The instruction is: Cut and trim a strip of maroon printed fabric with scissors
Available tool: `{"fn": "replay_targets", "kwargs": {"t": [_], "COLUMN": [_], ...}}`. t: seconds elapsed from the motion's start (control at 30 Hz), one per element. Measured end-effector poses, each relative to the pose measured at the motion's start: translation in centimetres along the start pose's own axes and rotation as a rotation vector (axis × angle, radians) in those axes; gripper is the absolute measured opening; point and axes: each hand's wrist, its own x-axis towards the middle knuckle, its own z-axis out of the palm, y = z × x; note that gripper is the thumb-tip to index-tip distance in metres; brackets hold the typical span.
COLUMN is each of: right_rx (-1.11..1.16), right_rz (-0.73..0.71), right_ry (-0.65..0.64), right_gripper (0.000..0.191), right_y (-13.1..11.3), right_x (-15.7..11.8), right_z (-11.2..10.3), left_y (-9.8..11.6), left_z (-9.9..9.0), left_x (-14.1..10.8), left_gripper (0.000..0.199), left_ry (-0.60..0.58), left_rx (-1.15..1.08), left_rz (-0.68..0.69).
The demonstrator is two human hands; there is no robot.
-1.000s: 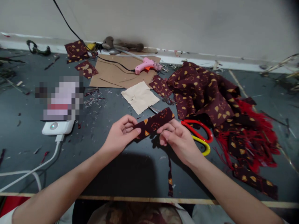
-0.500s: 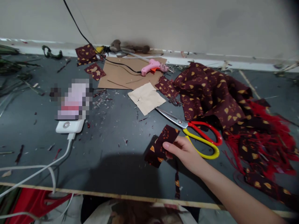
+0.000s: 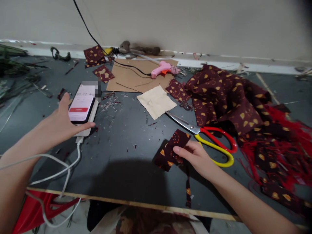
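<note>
My left hand [image 3: 59, 125] gripped the phone [image 3: 81, 104] lying on the white power bank [image 3: 85, 131] on the grey table [image 3: 117, 162]. My right hand [image 3: 195, 157] pinched the patterned fabric strip [image 3: 172, 150], just beside the scissors [image 3: 209, 139].

A phone [image 3: 82, 105] with a dark frame lies face up on a white power bank [image 3: 85, 131] on the dark grey work surface, its long side tilted a little to the right. Its lit screen shows a pale background with a red bar low down; the top part is blurred. A white cable [image 3: 73, 162] leaves the near end of the power bank and curls toward the table edge. A small strip of dark maroon cloth [image 3: 172, 150] with orange-yellow marks lies flat and slanted near the middle of the surface, just beside red and yellow scissor handles [image 3: 216, 146].
</note>
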Motion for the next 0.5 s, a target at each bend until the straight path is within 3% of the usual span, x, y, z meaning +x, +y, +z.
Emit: {"fn": "replay_targets", "kwargs": {"t": [0.1, 0.23, 0.5], "right_rx": [-0.008, -0.01, 0.001], "right_rz": [0.002, 0.005, 0.012], "right_ry": [-0.001, -0.003, -0.015], "right_gripper": [0.035, 0.034, 0.032], "right_y": [-0.1, -0.2, 0.0], "right_x": [0.0, 0.0, 0.0], "right_z": [-0.1, -0.1, -0.1], "left_y": [1.1, 1.5, -1.0], "left_z": [-0.6, -1.1, 0.1], "left_x": [-0.8, -1.5, -1.3], "left_gripper": [0.117, 0.116, 0.121], "left_ry": [-0.06, -0.04, 0.001], "left_rx": [0.013, 0.019, 0.024], "left_rz": [-0.086, -0.14, -0.21]}}
